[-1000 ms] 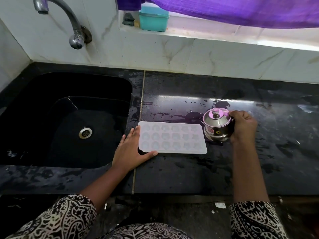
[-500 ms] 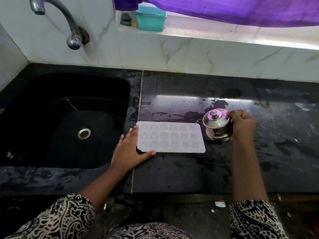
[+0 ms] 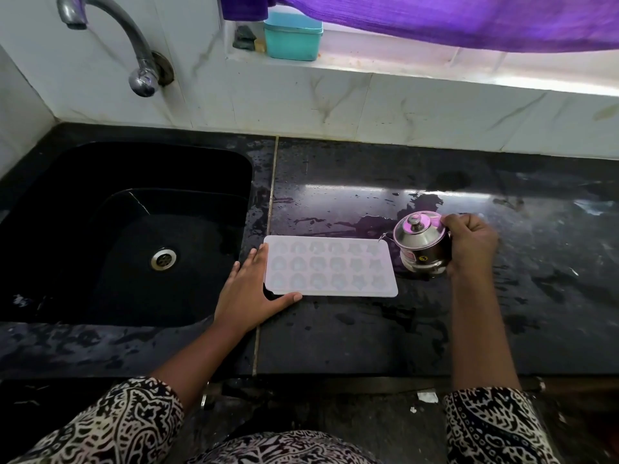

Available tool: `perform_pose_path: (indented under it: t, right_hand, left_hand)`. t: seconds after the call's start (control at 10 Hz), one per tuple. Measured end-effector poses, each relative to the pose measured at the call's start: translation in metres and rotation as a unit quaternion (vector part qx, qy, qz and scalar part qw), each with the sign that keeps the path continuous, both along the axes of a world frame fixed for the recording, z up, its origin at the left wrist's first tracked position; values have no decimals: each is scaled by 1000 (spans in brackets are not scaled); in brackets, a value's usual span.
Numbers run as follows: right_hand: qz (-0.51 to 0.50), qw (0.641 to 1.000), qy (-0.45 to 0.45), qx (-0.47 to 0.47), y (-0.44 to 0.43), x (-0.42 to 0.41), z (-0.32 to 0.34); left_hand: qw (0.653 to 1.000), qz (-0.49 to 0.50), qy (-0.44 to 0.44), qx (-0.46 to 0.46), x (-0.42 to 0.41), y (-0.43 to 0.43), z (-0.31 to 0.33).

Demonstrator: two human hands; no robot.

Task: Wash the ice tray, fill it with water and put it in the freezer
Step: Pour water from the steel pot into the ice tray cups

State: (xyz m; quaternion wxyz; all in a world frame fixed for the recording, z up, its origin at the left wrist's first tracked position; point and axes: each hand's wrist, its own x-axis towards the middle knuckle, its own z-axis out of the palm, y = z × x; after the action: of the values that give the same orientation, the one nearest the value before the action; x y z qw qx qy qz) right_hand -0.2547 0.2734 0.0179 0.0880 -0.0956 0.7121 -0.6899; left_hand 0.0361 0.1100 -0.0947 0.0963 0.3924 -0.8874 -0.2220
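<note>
Head view looks down on a wet black stone counter (image 3: 335,336) where the white ice tray (image 3: 330,266) lies flat, its long side parallel to the counter's front edge, just right of the black sink (image 3: 83,229). The left hand (image 3: 249,293) rests flat on the counter at the tray's near-left corner, its fingers straight and together along the short left edge and its thumb spread out along the near edge. The right hand (image 3: 470,244) has its fingers curled round the right side of a small steel kettle (image 3: 422,246), which stands upright just beside the tray's far-right corner, its spout pointing towards the tray and its knobbed lid on. Whether the tray's moulds hold water cannot be told. A curved metal tap (image 3: 134,45) juts from the white tiled wall over the sink, and a teal box (image 3: 291,36) sits on the window ledge under a purple curtain (image 3: 469,18).
</note>
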Motion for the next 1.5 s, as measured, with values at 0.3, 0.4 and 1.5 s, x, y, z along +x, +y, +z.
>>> perform_pose_path:
  t: [0.3,0.4,1.5]
  right_hand:
    - [4,1000,-5,4,1,0,-1]
    - [4,1000,-7,6,1,-1,0]
    - [31,984,-96,-147,-8,19,22]
  left_hand:
    - [1000,-2,1,-7,0,-1,-2]
    - [1000,-3,3,-7,0,-1,-2]
    - [1000,-2,9,1,0,0,2]
